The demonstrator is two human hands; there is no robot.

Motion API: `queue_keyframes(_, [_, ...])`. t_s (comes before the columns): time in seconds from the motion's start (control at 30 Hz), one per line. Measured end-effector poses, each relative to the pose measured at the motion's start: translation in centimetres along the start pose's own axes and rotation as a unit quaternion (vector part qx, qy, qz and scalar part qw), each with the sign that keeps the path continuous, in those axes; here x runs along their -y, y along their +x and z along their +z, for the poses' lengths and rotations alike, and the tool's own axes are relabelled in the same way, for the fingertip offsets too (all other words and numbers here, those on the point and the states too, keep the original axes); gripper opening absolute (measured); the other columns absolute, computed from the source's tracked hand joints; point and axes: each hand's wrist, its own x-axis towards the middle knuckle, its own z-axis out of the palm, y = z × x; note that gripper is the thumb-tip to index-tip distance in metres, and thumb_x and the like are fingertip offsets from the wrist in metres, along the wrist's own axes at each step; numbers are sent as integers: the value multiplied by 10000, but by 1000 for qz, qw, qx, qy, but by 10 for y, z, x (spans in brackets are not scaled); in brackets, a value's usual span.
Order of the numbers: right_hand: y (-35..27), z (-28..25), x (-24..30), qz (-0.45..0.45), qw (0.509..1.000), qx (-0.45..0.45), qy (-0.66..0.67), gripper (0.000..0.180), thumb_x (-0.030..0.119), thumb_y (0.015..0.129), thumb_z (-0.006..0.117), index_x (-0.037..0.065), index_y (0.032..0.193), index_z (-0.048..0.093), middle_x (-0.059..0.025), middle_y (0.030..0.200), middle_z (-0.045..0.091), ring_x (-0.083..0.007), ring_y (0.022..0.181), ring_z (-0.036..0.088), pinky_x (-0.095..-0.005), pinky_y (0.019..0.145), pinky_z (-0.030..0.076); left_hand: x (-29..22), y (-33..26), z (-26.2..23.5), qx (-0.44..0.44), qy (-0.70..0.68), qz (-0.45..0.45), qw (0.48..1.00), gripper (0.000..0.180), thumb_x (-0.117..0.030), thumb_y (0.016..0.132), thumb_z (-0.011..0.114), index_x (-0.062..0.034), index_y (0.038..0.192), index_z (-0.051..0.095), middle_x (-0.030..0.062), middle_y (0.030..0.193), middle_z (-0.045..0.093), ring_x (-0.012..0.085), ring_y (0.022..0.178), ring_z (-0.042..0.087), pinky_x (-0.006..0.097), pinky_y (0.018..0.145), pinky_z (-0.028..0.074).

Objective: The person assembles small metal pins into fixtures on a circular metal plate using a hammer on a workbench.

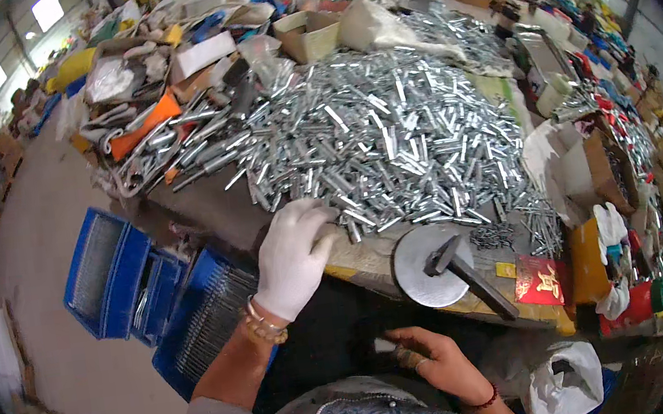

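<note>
My left hand (294, 254), in a white knit glove, is at the near edge of a big pile of short silver metal rods and sleeves (389, 134). Its fingers bend toward the pile, thumb apart, and I see nothing between them. Lower down, close to my lap, my bare right hand (437, 358) is closed on a small pale piece (383, 345), whose kind I cannot make out. A hammer (477, 282) with a dark handle rests on a round metal plate (424, 287) at the table's front edge.
Blue plastic bins (176, 367) with rows of metal pins stand at the left. A red packet (538, 281) and small dark screws (492, 235) lie right of the hammer. Cardboard boxes (309, 36) and a white sack (375, 24) stand behind the pile. A white bag (564, 384) is at lower right.
</note>
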Motion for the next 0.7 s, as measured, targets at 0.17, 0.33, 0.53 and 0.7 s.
queue_keyframes(0.17, [-16,-15,7,18,999,-33,-20,388,177,1050,676,39,1412,655,-182,1297,738,-253,1158,720,-376,996,557,-10,40,21,85,84,-22,993,300,-213,874,805,-60,1128,760,168,1181,714,383,1151,647,473,999,520])
queue_keyframes(0.33, [-19,-19,3,-34,997,-64,-24,426,97,1019,687,47,1439,638,-142,1261,741,-205,1141,707,-354,990,557,20,35,12,51,93,50,993,214,-175,866,782,-42,1023,727,158,1061,686,378,1062,643,466,942,504])
queue_keyframes(0.53, [-40,-45,17,-55,994,-70,-63,427,184,1013,696,58,1416,636,-201,1274,726,-345,1155,726,-435,1005,571,5,46,22,80,63,54,993,177,-128,860,781,-41,1002,722,141,1034,666,359,1023,646,458,889,510])
queue_keyframes(0.7, [-55,-102,37,-113,959,-203,-160,348,112,970,734,49,1312,711,-179,1255,738,-344,1177,714,-426,1018,564,9,36,23,20,69,81,994,156,-103,857,783,-27,959,693,143,995,652,362,984,642,459,860,509])
